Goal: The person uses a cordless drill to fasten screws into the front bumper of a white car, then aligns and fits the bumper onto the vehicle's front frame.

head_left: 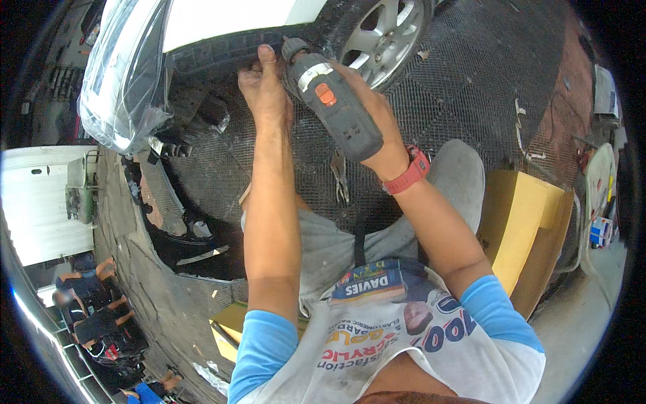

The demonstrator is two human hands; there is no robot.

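My right hand (378, 116) is wrapped round a dark grey cordless drill (336, 108) with an orange switch on top. Its chuck (295, 48) points away from me, toward the dark lower trim (225, 52) of a white car (235, 20). Beside the chuck, my left hand (264, 91) is closed with its thumb up, close to that trim. Whatever its fingers hold is hidden.
A silver alloy wheel (385, 37) stands right of the drill. Clear plastic film (124, 87) covers the car's front corner. Pliers (340, 176) lie on the black mat before me. A cardboard box (515, 222) is at my right; other people (101, 323) are far left.
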